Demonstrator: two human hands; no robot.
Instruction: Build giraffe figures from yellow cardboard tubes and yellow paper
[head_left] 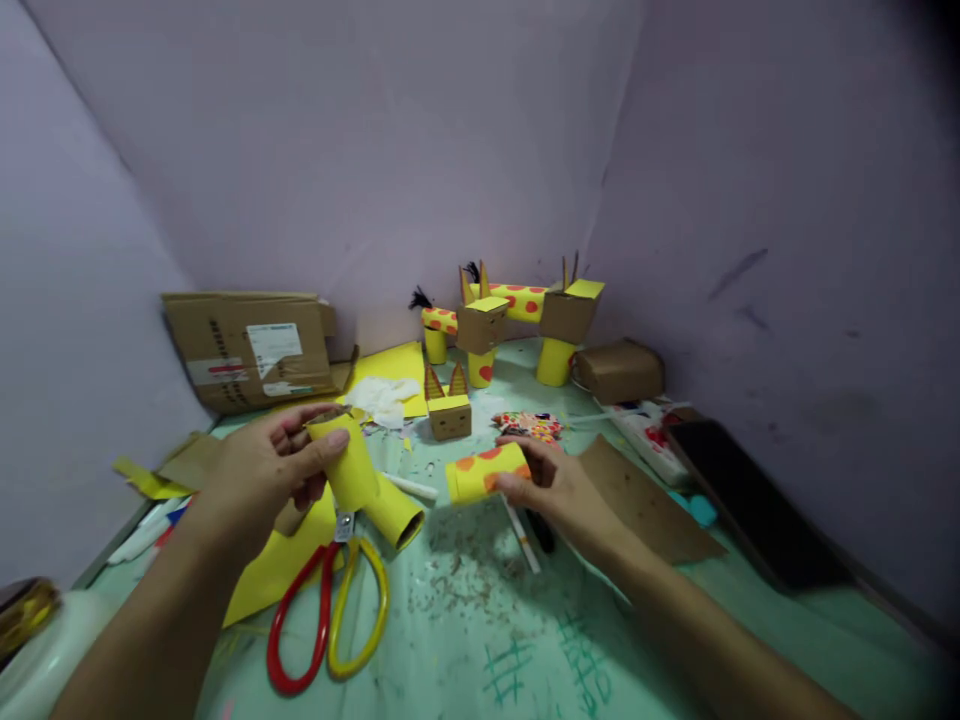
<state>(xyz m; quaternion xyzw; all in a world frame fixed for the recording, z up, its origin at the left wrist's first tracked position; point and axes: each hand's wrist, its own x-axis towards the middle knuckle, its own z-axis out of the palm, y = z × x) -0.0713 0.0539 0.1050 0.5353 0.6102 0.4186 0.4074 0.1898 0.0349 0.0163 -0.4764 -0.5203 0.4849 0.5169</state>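
Note:
My left hand (304,455) grips a plain yellow paper tube (346,470), thumb along its front. Just below and behind that one lies a second yellow tube (396,512), its open end turned toward me. In my right hand (551,482), between thumb and fingers, is a yellow tube with orange spots (484,474), tilted nearly level above the table. Scissors (330,610) with one red and one yellow handle lie under the left-hand tube. Between my hands, farther back, stands a small cardboard box head (448,415) with pointed striped ears.
Spotted yellow tube animals with box heads (484,325) (570,312) stand at the back. A large cardboard piece (251,350) leans on the left wall. A dark phone (750,500) and a brown cardboard sheet (645,500) lie right. Scraps litter the green tabletop (442,650).

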